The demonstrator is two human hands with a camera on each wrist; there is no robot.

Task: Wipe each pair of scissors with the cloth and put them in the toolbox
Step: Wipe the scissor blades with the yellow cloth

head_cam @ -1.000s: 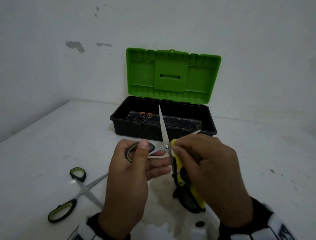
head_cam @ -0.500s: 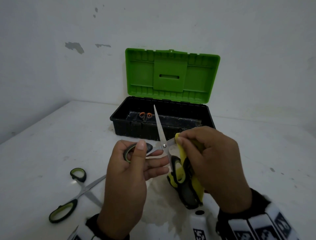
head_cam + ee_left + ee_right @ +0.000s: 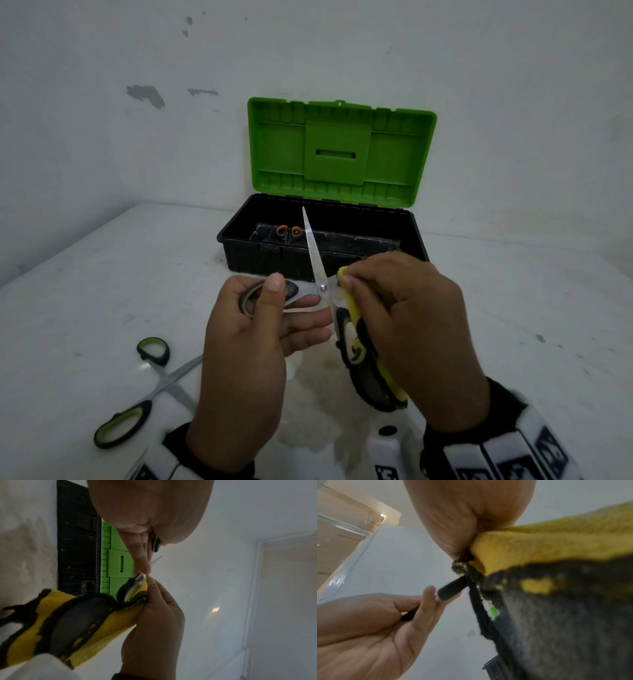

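Above the table, my left hand (image 3: 260, 329) grips one black-and-green handle loop of a spread pair of scissors (image 3: 317, 260). One blade points up toward the toolbox (image 3: 239, 246), black with its green lid (image 3: 342, 150) raised. My right hand (image 3: 394, 308) pinches a yellow-and-black cloth (image 3: 373, 373) around the other blade, close to the pivot. In the left wrist view the cloth (image 3: 85, 622) hangs down from those fingertips. The right wrist view shows the cloth (image 3: 556, 574) close up and my left hand (image 3: 376, 622) on the handle. Orange-handled scissors (image 3: 289, 233) lie inside the box.
A second pair of black-and-green scissors (image 3: 144, 387) lies spread on the white table (image 3: 85, 291) at the lower left. A pale stain marks the table under my hands. White walls close in behind the toolbox and to the left.
My right hand has slid the cloth along the blade back toward the pivot, covering the tip that showed a second ago. The held scissors have shifted slightly left; my left hand's grip is unchanged.
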